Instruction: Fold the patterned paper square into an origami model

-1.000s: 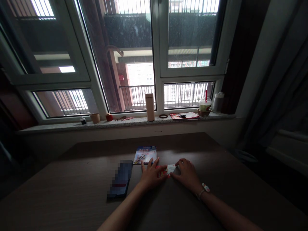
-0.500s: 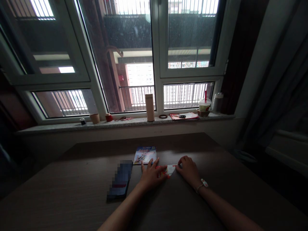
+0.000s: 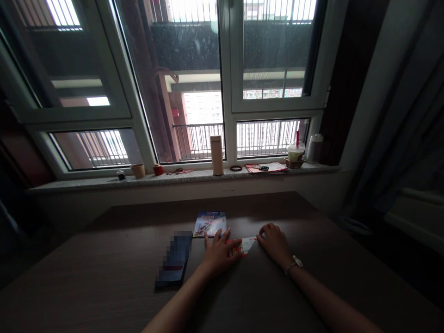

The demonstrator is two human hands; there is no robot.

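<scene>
Card: left end hidden under the left hand; print too small to read.
Right hand: fingertips meet the card's right end; the grip is too dim to tell.
Dark flat thing: blurred into blocks.
Booklet: cover print unreadable.
Forearms: cut off by the bottom edge.
Table: cut off left, right and below.

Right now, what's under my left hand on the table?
A small red-and-white card lies under the left hand, its white end sticking out toward the right hand. How far it runs beneath the palm is covered.
</scene>
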